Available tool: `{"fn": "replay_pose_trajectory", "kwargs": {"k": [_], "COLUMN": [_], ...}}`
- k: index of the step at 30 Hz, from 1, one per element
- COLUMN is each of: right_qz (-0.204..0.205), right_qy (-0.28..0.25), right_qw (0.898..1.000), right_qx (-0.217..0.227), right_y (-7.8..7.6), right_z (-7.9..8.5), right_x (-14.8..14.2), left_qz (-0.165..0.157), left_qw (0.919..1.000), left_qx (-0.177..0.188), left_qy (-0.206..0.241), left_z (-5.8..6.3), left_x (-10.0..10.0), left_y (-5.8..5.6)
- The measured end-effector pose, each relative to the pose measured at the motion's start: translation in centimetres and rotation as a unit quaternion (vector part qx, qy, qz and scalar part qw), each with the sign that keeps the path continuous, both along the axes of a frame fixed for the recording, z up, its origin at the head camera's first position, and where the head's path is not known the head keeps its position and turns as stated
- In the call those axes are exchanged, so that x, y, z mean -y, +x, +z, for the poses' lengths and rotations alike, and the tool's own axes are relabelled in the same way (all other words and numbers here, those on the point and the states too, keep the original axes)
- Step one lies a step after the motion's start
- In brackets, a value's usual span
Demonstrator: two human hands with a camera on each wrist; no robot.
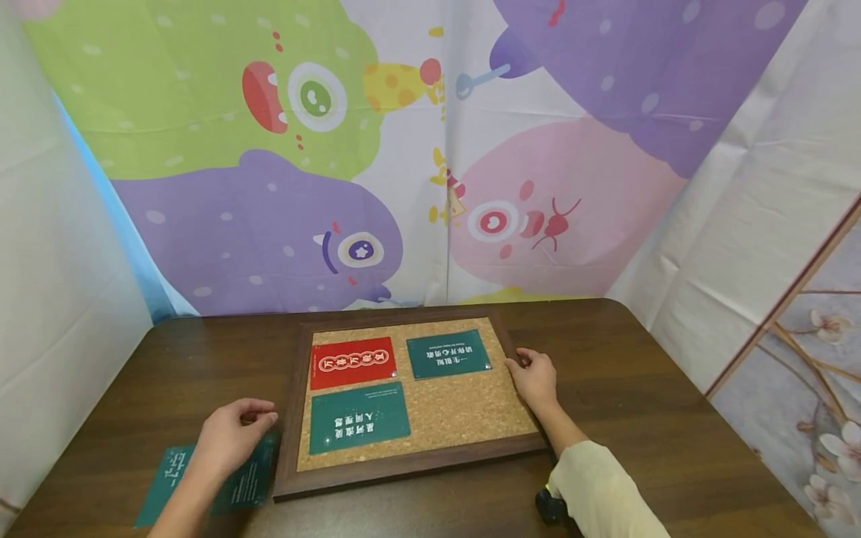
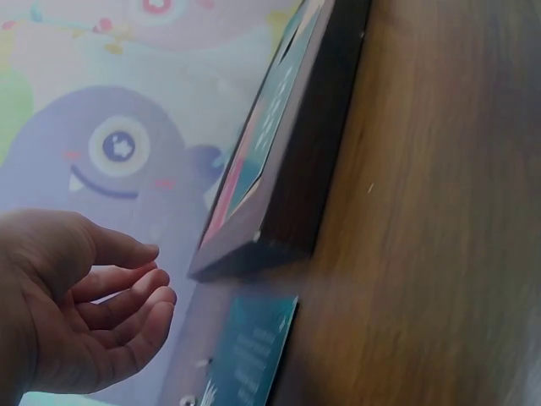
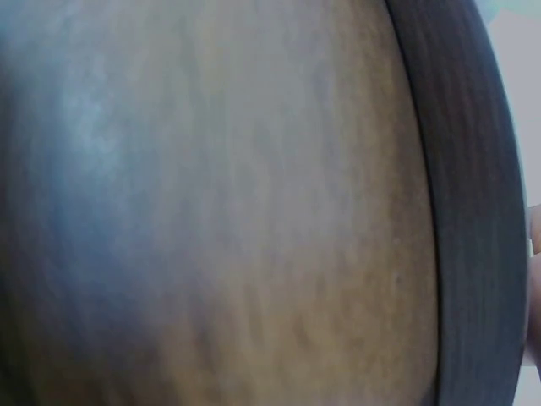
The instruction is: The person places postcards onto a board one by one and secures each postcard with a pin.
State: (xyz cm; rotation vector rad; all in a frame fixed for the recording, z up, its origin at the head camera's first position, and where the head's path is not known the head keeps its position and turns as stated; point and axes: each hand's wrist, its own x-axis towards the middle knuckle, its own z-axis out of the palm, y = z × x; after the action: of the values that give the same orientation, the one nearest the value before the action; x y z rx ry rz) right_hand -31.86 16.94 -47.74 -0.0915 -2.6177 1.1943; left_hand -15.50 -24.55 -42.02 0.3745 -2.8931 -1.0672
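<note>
A framed corkboard (image 1: 464,407) lies on the table with a red card (image 1: 353,363) and two green cards on it. One green card (image 1: 359,418) sits below the red one, the other (image 1: 449,354) at the upper right. My left hand (image 1: 232,437) hovers left of the frame with loosely bent fingers and nothing between them. Beneath it, a printed green card (image 1: 164,472) lies on the table, partly hidden by the hand and forearm. At the board's right edge, my right hand (image 1: 537,377) rests with thumb and fingertips on the brown frame (image 3: 478,194).
The brown wooden table (image 1: 646,418) runs back to a curtain (image 1: 417,149) printed with cartoon creatures. A small black object (image 1: 551,506) with a yellow-green part shows beside the right sleeve (image 1: 602,486). Pale cloth hangs on both sides.
</note>
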Motion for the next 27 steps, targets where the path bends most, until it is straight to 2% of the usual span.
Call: {"fn": "replay_pose_trajectory", "kwargs": {"k": [5, 11, 27], "right_qz": [-0.001, 0.001, -0.001], "right_qy": [0.002, 0.007, 0.01], "right_qw": [1.0, 1.0, 1.0], "right_qx": [0.02, 0.023, 0.025], "right_y": [-0.2, -0.2, -0.2], "right_z": [-0.1, -0.1, -0.1], "right_x": [0.0, 0.0, -0.1], "left_qz": [0.007, 0.035, 0.097], "left_qw": [0.9999, 0.999, 0.994], "left_qx": [0.0, 0.014, 0.045], "left_qy": [-0.014, -0.023, -0.025], "left_z": [0.0, -0.3, -1.2], "left_x": [1.8, 3.4, 5.7], "left_y": [0.4, 0.9, 1.1]}}
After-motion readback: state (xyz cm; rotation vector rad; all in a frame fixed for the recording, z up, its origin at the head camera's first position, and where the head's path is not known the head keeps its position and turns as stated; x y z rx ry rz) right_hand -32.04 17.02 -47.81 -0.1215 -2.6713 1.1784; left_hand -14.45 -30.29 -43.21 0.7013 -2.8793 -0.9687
